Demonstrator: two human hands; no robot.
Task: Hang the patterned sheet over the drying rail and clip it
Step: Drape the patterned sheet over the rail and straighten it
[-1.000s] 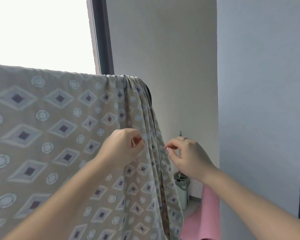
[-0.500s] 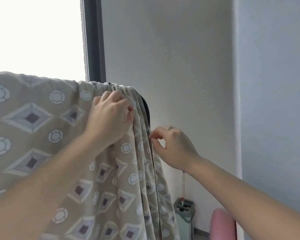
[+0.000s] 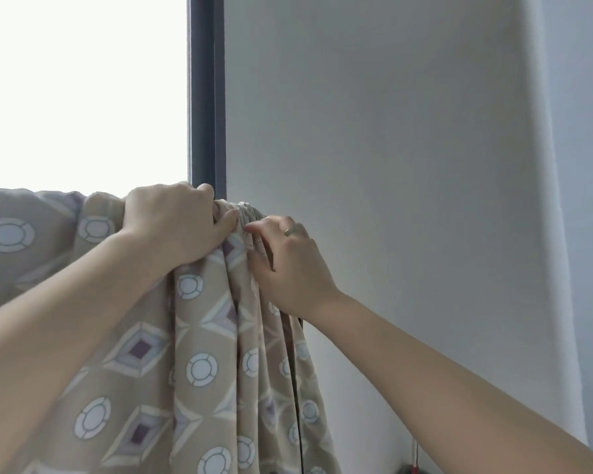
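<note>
The sheet point(image 3: 202, 354) is matt woven cloth with a printed pattern; the wall point(image 3: 391, 148) is smooth and matt.

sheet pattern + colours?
Beige sheet with white-edged diamonds with purple centres, and pale ringed circles. The head view shows it best.

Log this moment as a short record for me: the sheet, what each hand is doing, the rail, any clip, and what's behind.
fabric: patterned sheet, draped over the top and gathered into folds at its right end
left: left hand grips the bunched top of the fabric
right: right hand, ring on one finger, pinches the folds just beside the other hand
rail: hidden under the fabric
clip: none in view
background: bright window, dark window frame, grey wall
</note>
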